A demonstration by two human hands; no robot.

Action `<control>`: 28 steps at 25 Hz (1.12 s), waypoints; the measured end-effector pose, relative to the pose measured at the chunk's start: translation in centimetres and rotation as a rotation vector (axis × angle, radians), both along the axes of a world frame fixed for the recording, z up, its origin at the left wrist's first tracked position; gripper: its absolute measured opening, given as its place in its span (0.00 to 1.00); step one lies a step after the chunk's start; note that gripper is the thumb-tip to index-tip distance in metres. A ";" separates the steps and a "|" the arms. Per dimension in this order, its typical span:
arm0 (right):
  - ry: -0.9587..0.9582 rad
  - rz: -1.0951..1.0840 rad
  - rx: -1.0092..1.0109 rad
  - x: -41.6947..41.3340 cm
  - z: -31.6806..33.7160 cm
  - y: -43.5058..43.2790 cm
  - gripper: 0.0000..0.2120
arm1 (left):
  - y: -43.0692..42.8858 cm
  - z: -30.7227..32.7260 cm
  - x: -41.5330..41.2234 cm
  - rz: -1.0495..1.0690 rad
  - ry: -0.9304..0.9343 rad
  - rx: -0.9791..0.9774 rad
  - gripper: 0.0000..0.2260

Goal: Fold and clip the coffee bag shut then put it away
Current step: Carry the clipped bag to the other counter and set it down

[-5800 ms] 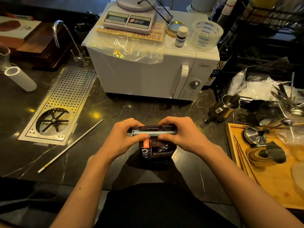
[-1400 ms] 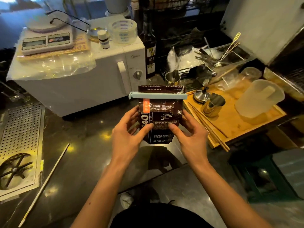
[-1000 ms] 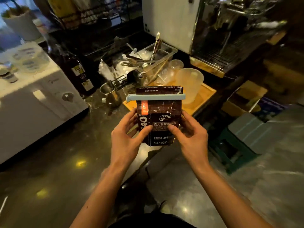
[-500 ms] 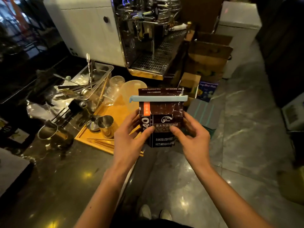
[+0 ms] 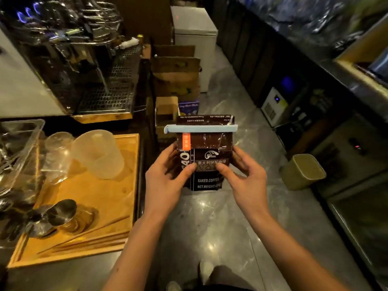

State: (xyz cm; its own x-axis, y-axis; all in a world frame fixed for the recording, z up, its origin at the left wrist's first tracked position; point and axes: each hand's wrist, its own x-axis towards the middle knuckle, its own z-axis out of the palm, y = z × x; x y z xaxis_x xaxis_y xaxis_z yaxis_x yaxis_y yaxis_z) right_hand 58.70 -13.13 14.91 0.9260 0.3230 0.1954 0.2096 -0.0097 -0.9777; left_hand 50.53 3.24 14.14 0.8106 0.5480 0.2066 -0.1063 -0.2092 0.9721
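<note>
The dark brown coffee bag (image 5: 206, 150) is upright in the air over the floor, with its top folded. A pale blue clip (image 5: 200, 128) runs across that fold and is clamped on it. My left hand (image 5: 165, 181) grips the bag's left side, thumb on the front label. My right hand (image 5: 246, 179) grips the right side in the same way. Both hands hide the bag's lower corners.
Left is a counter with a wooden tray (image 5: 88, 208) bearing a frosted jug (image 5: 97, 154), glasses and metal cups. An espresso machine (image 5: 84, 55) stands behind. Cardboard boxes (image 5: 176, 78) and a white chest freezer (image 5: 195, 34) lie ahead. A tan bin (image 5: 302, 172) stands right, by dark cabinets.
The clip went on the folded bag on the counter, then both hands lifted it. My view has swung right from the microwave to the aisle, with the bag carried along.
</note>
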 end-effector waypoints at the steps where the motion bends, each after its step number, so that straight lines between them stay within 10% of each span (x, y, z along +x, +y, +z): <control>1: -0.002 -0.039 0.001 0.7 -0.1 -0.8 0.24 | -0.6 -0.2 1.3 -0.033 0.004 -0.004 0.26; 28: -0.104 -0.436 -0.093 47.5 -1.5 -14.9 0.24 | -13.4 -0.7 54.1 -0.379 -0.026 0.010 0.24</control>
